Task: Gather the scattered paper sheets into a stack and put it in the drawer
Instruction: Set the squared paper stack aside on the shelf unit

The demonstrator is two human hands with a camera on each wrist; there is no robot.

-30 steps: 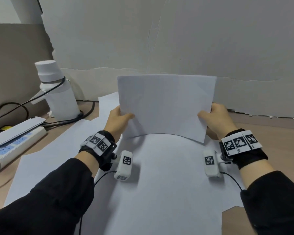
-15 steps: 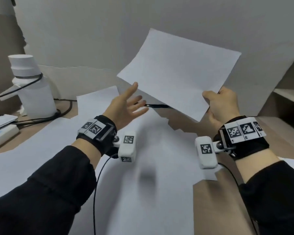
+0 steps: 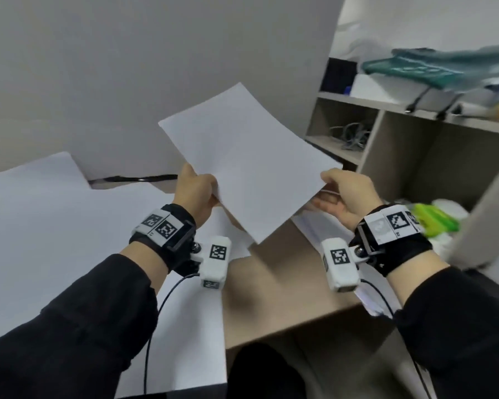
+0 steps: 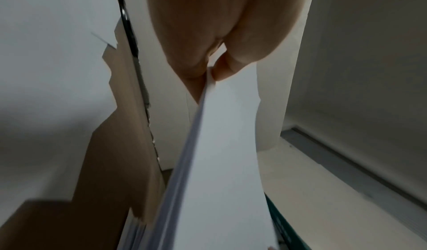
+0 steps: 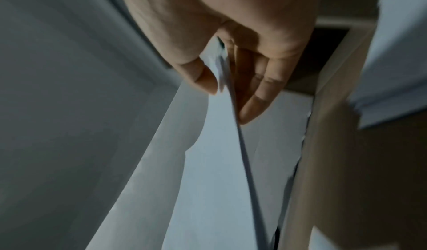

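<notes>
Nearest, black sleeves and tagged wristbands. Beyond, left hand pinching the paper stack at its left edge, right hand pinching its right edge, thumb on top, fingers beneath. Stack held above the desk, over loose sheets. Farther right, open shelves.

A light brown desk is seen, with large white paper sheets spread flat over it toward nine o'clock.
</notes>
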